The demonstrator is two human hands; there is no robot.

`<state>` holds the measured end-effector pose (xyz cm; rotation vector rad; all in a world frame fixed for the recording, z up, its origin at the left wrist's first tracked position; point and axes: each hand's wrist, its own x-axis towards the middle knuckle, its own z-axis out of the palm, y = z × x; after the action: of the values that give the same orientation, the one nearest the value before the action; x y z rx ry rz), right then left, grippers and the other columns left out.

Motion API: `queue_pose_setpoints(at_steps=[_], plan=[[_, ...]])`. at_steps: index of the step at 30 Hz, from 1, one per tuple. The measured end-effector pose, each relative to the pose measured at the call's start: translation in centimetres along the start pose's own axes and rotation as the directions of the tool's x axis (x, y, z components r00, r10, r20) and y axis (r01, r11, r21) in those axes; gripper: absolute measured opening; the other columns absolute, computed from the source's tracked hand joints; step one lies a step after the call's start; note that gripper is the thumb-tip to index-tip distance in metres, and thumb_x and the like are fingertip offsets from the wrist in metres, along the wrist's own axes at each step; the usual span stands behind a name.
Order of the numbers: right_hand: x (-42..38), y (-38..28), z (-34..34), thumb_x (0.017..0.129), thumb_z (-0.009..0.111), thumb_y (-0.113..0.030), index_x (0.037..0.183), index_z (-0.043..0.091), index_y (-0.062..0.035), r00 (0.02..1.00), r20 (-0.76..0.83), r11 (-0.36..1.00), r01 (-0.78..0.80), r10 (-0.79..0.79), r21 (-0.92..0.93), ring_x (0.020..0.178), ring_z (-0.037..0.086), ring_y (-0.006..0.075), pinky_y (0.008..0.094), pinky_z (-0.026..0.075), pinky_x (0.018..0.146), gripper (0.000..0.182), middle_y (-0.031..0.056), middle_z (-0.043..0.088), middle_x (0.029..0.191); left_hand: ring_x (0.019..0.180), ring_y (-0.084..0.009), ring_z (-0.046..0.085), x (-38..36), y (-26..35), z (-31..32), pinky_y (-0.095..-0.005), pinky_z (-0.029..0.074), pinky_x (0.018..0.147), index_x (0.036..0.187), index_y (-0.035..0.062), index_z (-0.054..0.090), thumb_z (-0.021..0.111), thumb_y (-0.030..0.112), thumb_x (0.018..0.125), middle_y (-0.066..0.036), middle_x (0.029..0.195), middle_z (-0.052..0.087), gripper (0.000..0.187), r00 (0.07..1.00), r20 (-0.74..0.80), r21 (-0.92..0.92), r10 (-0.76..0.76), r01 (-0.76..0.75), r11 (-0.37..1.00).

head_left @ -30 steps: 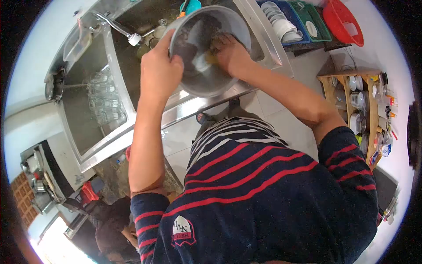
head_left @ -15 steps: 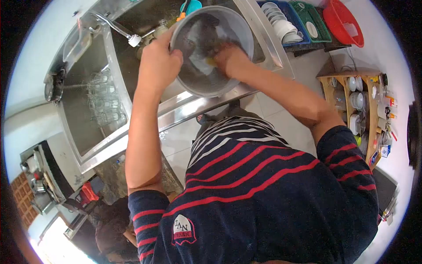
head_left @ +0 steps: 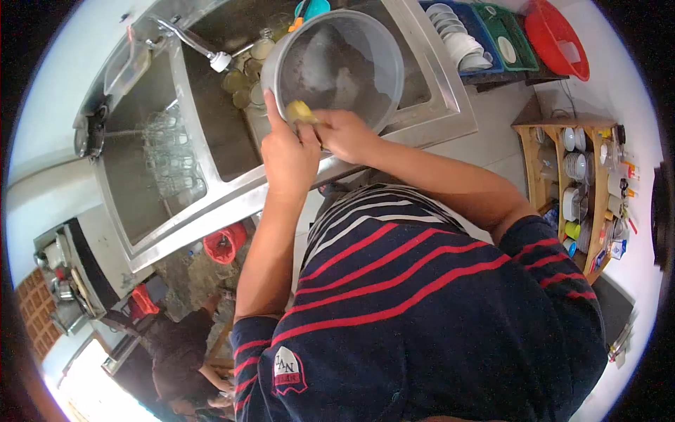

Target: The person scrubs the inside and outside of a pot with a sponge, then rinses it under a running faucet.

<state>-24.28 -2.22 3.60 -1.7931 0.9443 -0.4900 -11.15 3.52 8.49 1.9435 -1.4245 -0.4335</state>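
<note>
A large grey metal pot (head_left: 344, 74) sits tilted over the sink, its round mouth facing me. At its near-left rim my left hand (head_left: 290, 158) is closed on the edge, with one finger reaching along the outer wall. My right hand (head_left: 342, 135) is closed on a yellow sponge (head_left: 301, 111), pressed against the same stretch of rim, close beside my left fingers. Where the two hands meet, some fingers are hidden. Left of the pot, several glasses (head_left: 242, 83) stand in the sink basin, partly covered by the pot.
Glass mugs (head_left: 169, 155) fill the left basin. A faucet (head_left: 219, 61) reaches over the sink. Right are a blue dish rack (head_left: 467, 42), a green rack (head_left: 506, 35), a red basin (head_left: 562, 42) and a wooden shelf (head_left: 562, 130). Another person (head_left: 179, 359) is at lower left.
My right hand has come out of the pot's inside to its near-left rim with the sponge. My left hand has slid down the rim towards me. The glasses beside the pot show more.
</note>
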Motion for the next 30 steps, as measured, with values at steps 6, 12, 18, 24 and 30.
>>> queue_pose_setpoints(at_steps=[6,12,18,24,30], plan=[[-0.6,4.2,-5.8,0.086,0.051,-0.019,0.106,0.065,-0.0009,0.955,0.176,0.504,0.277,-0.238,-0.818,0.089,0.064,0.0413,0.0464,0.051,0.082,0.03,0.0224,0.067,0.094,0.072,-0.0433,0.066,1.2,0.5,-1.8,-0.049,0.052,0.068,0.142,-0.0071,0.035,0.056,0.01,0.08,-0.029,0.076,0.065,0.067,0.994,0.069,0.088,0.081,-0.087,0.992],[1.6,2.3,0.1,0.087,0.052,-0.023,0.106,0.067,-0.003,0.993,0.122,0.953,0.027,0.01,-0.303,0.091,0.064,0.0412,0.046,0.05,0.083,0.031,0.023,0.067,0.097,0.067,-0.0436,0.065,4.2,1.3,-2.3,-0.0477,0.053,0.068,0.139,-0.0072,0.038,0.061,0.018,0.079,-0.027,0.071,0.064,0.07,0.989,0.134,0.088,0.059,-0.071,0.994],[1.7,1.9,0.0,0.089,0.049,-0.027,0.104,0.068,-0.0052,0.984,0.126,0.977,-0.102,0.127,-0.187,0.097,0.063,0.0423,0.0501,0.049,0.087,0.033,0.0242,0.066,0.103,0.063,-0.0446,0.064,-0.5,1.3,0.3,-0.0514,0.051,0.062,0.15,-0.0023,0.019,0.061,0.016,0.077,-0.025,0.067,0.064,0.086,0.997,-0.046,0.117,0.058,-0.052,0.992],[2.2,4.5,-6.9,0.09,0.053,-0.018,0.107,0.07,-0.0091,0.876,0.373,0.334,0.466,-0.308,-0.819,0.092,0.066,0.038,0.0451,0.051,0.088,0.026,0.0206,0.069,0.098,0.068,-0.0438,0.065,2.4,-1.2,-2.4,-0.0508,0.051,0.069,0.15,0.0073,0.028,0.058,0.008,0.073,-0.023,0.068,0.064,0.083,0.991,0.005,0.043,0.137,-0.137,0.99],[3.6,3.1,-5.7,0.082,0.055,-0.022,0.093,0.073,-0.0056,0.959,0.257,0.648,0.12,0.12,-0.752,0.094,0.068,0.0378,0.0481,0.053,0.085,0.027,0.021,0.069,0.1,0.067,-0.0409,0.065,3.1,-0.1,-2.2,-0.0474,0.05,0.07,0.149,0.0119,0.033,0.059,0.009,0.073,-0.023,0.069,0.063,0.079,0.989,0.144,-0.096,0.023,-0.009,0.995]])
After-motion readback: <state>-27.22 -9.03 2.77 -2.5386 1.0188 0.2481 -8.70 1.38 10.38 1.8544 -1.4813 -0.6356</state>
